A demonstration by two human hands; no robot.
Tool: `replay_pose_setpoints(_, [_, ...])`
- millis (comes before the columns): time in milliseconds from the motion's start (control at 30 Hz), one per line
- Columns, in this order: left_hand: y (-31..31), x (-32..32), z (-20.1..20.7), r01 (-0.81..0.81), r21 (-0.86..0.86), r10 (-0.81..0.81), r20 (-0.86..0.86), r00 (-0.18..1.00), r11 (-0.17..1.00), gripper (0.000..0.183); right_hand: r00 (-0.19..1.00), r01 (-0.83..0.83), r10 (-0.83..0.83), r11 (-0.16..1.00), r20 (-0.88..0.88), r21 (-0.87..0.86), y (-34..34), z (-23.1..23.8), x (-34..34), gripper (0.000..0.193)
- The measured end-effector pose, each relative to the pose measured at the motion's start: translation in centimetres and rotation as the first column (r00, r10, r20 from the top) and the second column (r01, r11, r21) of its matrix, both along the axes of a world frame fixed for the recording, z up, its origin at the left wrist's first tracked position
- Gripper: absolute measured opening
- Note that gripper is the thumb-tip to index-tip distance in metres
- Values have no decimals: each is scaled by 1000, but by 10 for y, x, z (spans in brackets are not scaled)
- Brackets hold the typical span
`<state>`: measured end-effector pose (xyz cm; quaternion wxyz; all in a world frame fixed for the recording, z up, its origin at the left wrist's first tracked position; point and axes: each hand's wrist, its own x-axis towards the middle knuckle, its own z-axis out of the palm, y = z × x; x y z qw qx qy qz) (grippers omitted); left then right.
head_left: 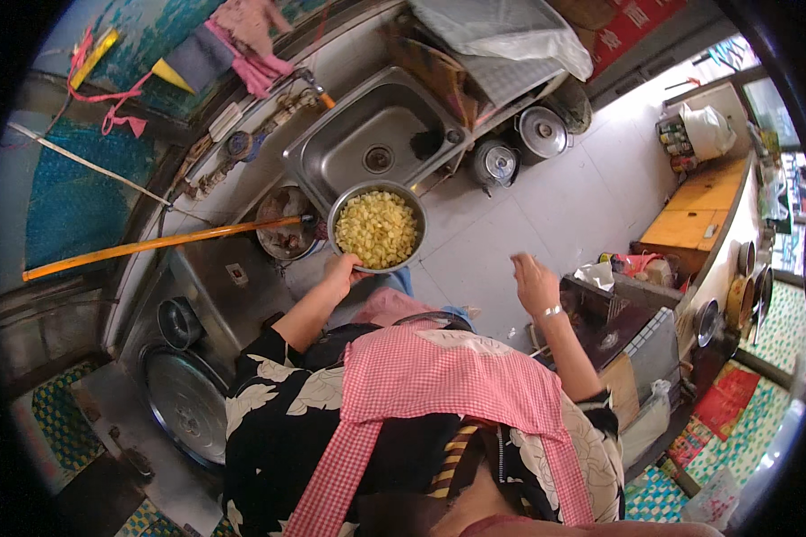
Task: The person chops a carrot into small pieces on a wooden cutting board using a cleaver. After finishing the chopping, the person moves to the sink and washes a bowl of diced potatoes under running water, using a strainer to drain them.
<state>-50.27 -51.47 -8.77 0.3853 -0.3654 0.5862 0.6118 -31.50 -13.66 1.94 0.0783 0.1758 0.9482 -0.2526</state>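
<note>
My left hand [342,274] grips the near rim of a round metal bowl [332,234], its fingers closed on the edge. Diced pale yellow pieces [376,229], which look like potato, fill the bowl. The bowl is by the near corner of a stainless steel sink [336,161]; whether it rests on anything there is hidden. My right hand [535,285] is apart from the bowl, raised over the floor to the right with its fingers stretched out and nothing in them. A silver band circles that wrist.
Two lidded metal pots [496,164] stand on the tiled floor [475,233] right of the sink. A basin [287,240] sits left of the bowl, with a long orange pole [152,243] reaching across it. A large round metal lid [186,403] lies at lower left. Orange cabinets [703,215] line the right.
</note>
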Motion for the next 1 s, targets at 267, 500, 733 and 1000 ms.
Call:
replay_pose_setpoints(267, [-84,-84,-27,-44,-156,21,-147,989,987,10,892,-377,328,919,-312,-113,-80,-4,-288,19])
replay_pose_setpoints(500, [-108,-101,-39,-211,-10,206,-186,961,977,21,905,-387,374,922,-202,-26,-134,-45,-462,44])
replay_pose_setpoints(733, [-92,-89,-29,-279,28,281,-93,955,960,28,887,-435,431,900,-167,13,-165,-111,-558,64])
replay_pose_setpoints(1000, [-92,-53,-43,-358,-18,357,-44,933,934,45,748,-600,553,800,-367,-18,-159,-138,-595,55])
